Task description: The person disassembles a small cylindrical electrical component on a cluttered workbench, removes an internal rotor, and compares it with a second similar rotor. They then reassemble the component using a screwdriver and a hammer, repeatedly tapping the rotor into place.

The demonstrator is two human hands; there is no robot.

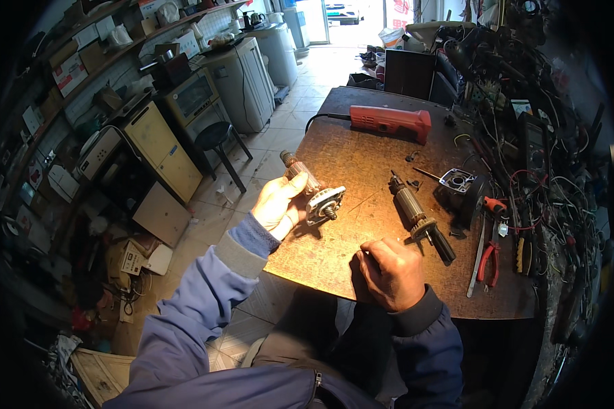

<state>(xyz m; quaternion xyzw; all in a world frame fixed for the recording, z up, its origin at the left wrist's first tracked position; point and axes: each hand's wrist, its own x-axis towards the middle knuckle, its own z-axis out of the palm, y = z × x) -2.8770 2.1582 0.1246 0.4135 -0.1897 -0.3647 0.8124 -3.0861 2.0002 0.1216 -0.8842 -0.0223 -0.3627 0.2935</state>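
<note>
Flanking bare tabletop (351, 255) near its edge, left fingers (293, 185) clamp an armature (310, 178); right fingers (381, 253) curl together.

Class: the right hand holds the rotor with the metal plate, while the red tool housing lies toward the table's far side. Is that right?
No: in the head view the left hand, not the right hand, holds the rotor with the metal plate; the red tool housing does lie toward the far side of the table.
</note>
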